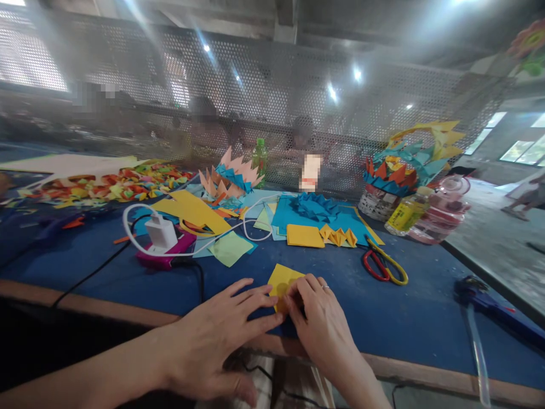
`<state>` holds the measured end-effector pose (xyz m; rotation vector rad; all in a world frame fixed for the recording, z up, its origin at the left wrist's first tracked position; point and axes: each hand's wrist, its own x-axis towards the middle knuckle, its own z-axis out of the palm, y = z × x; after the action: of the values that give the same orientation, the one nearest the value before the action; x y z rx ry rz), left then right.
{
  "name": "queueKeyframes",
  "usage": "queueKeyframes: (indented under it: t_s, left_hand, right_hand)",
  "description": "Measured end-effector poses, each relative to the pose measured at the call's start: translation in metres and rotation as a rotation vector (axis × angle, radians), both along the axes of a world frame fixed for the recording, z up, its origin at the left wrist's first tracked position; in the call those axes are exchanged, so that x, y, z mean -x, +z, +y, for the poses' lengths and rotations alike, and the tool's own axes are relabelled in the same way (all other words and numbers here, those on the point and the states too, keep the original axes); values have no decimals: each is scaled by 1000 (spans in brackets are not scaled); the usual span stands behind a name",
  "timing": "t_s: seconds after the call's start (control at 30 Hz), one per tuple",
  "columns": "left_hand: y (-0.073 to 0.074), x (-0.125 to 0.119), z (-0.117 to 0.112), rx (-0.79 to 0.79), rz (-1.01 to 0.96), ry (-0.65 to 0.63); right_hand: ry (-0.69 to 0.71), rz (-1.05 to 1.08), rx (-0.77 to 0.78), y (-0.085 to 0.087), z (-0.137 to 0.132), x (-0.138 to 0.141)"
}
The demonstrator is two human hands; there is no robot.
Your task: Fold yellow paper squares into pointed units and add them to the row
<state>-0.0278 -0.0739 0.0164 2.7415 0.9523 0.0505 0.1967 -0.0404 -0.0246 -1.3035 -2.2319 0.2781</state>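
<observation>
A yellow square of paper (281,277) lies on the blue tabletop near its front edge, between my hands. My left hand (221,329) is open, fingers spread, with its fingertips at the paper's left side. Thumb and fingers of my right hand (317,309), which wears a ring, are pinched together on the paper's near right part and hide it there. Just beyond lie a stack of yellow paper squares (305,236) and a row of folded yellow paper points (339,235).
Red-and-yellow scissors (385,267) lie to the right, with a blue glue gun (502,312) farther right. A white charger (160,233) sits in a purple power strip (149,258) on the left. Bottles (409,211), folded paper pieces (315,207) and a perforated screen (255,74) stand behind.
</observation>
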Motion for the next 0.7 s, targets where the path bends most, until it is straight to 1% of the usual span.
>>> queueKeyframes:
  t_s: [0.23,0.43,0.7]
  left_hand:
    - [-3,-2,-2,-54,-95,29]
    - [-4,-5,-4,-64,-91,48]
    - [-14,-2,-9,-114,-82,42]
  right_hand:
    - [28,65,44,0,3,-6]
    - [-21,95,35,-1,10,-15]
    - [-39,130,21,-2,7,-15]
